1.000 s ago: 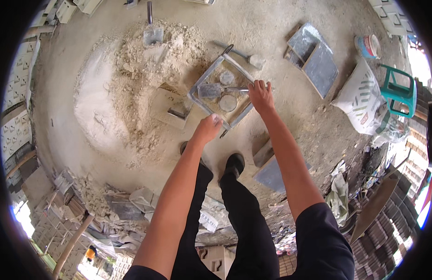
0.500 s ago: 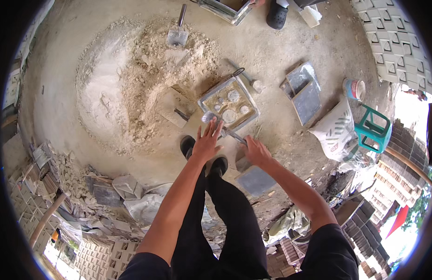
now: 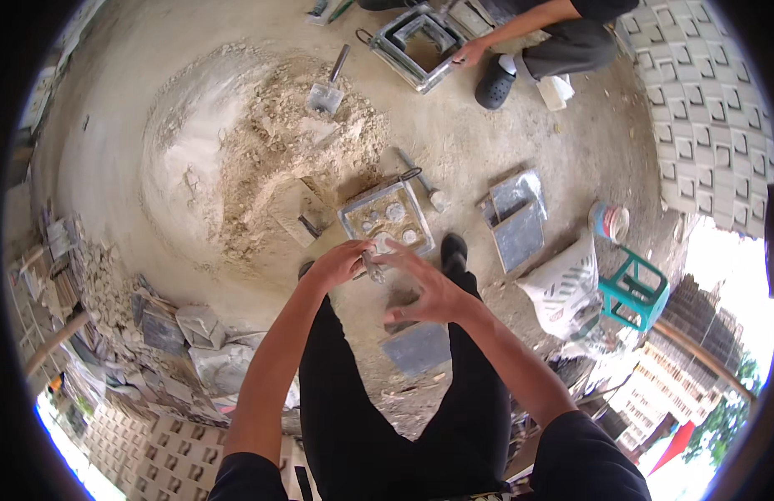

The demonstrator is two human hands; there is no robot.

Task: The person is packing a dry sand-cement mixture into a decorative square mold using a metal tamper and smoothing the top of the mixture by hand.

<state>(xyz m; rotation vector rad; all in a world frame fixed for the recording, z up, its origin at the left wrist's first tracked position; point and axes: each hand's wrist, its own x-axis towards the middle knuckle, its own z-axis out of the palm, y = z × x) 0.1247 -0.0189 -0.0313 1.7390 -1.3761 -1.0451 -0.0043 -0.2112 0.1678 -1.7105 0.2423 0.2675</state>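
— Working on what just now?

— Seemingly handling a small grey piece [image 3: 374,267] between both hands, just above the near edge of the square metal mould [image 3: 385,219]; judging by the posture, standing over the mould and cleaning or readying something for it

— Holding it how?

— Curling the left hand [image 3: 341,263] with fingertips closing on the piece, though not showing clearly enough to tell a true pinch from a mere touch; spreading the right hand [image 3: 424,288] wide, fingers fanned, palm turned toward the left, reaching in from just beside it

— And lying where, that mould?

— Sitting on the floor [image 3: 487,134] just beyond both hands, showing round shapes inside; resting close to the far side of the left hand, a heap of sandy mix [image 3: 261,150] with a scoop [image 3: 327,96] at its far edge; lying beyond the right hand, a mallet [image 3: 420,177], and further out to its right, flat metal plates [image 3: 516,221]; lying under the right hand, nearer the feet, a grey slab [image 3: 416,346]

— Calling for what next, at a guess?

— Probably bending lower, keeping the piece steady over the mould, and bringing the open right hand in to share the grip

— Working nearby, anyone else?

— Yes, well beyond both hands: a co-worker's hand [image 3: 469,54] touching a second mould [image 3: 420,37]
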